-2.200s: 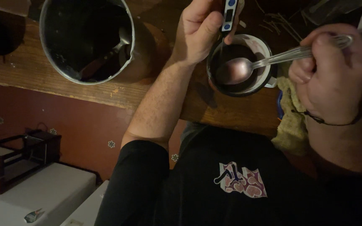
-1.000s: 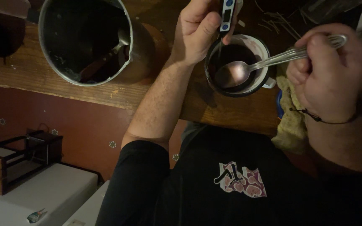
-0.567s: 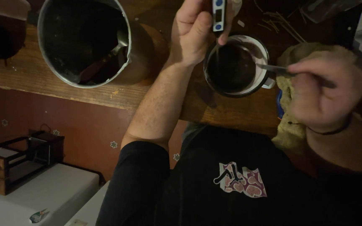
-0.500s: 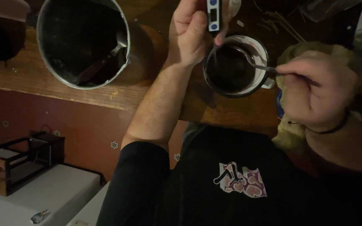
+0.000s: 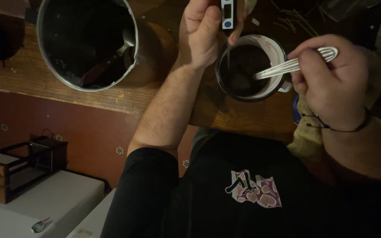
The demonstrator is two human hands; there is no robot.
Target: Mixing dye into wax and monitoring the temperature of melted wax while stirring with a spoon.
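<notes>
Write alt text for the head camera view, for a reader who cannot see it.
Seen from above, a person's left hand holds a probe thermometer in a dark-filled mug, while the right hand holds a spoon dipped into it. A large metal pot stands to the left on the wooden counter.

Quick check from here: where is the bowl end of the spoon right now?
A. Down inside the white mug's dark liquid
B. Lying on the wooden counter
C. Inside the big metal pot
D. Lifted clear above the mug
A: the right hand holds the spoon by its handle, which slants over the rim of the white mug into the dark liquid.
</notes>
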